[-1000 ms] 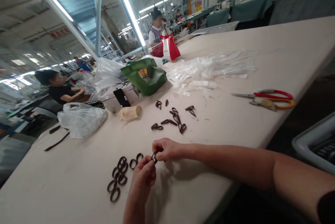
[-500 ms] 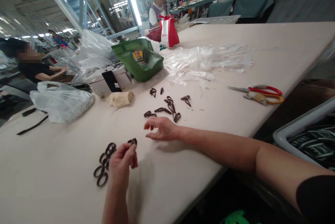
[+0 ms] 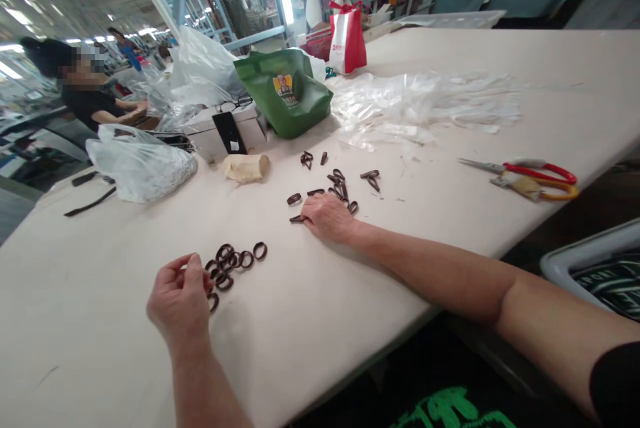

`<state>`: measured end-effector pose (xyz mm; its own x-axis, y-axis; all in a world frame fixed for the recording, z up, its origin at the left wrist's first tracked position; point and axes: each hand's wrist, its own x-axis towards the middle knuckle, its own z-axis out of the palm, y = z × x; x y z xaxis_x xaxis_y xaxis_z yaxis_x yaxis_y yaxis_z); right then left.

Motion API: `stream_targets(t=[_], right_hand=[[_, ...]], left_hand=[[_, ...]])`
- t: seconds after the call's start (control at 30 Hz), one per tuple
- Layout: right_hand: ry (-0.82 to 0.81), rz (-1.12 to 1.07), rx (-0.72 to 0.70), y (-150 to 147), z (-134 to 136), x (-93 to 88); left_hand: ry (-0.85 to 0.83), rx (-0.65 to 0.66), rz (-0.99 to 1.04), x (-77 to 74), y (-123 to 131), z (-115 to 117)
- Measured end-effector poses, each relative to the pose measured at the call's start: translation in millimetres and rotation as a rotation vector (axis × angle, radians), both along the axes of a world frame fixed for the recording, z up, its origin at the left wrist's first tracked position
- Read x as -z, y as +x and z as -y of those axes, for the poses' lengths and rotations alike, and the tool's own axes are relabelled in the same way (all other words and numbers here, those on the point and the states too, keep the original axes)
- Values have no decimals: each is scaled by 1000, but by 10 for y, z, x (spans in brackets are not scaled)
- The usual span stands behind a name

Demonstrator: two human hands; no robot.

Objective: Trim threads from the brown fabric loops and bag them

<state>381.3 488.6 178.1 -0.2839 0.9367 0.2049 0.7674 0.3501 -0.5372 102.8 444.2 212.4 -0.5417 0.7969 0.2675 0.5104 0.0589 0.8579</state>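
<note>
My left hand is at the left side of a cluster of dark brown rings. Its thumb and fingers are curled together, and whatever may be between them is hidden. One brown ring lies at the cluster's right end. Farther right, my right hand rests low over the table with its fingers closed on a flattened brown loop, whose end sticks out to the left. Around that hand lie several more flattened brown loops, with a separate pair to the right.
Scissors with red and orange handles lie on the table at right. Behind are plastic sheeting, a green bag, a red-and-white bag, a beige roll and a filled plastic bag. Other people sit beyond.
My left hand has moved left, and the loop it pinched is no longer visible in its fingers. My right hand has gone from open to closed on a flattened loop. The view has shifted.
</note>
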Motion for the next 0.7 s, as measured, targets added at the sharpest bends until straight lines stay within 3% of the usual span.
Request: stream_targets(t=[0.07,0.23,0.37,0.43,0.6,0.7], right_hand=[[-72,-115,-5,-27,18,-13],[-298,-368,-105,-153,120,-22],[-795,-1059,-225,-228,214,-17],[-976,-1274,-257,-239,237,-5],[-1042,-1277,-269,-284,286,51],[-883,-1084,-241,-326,348,73]], left_hand=[[33,83,58,17,110,15],[-75,470,275,109,480,88],[-173,617,486,145,690,157],[-218,644,569,157,742,164],[-254,655,675,169,785,157],[-299,599,662,204,774,159]])
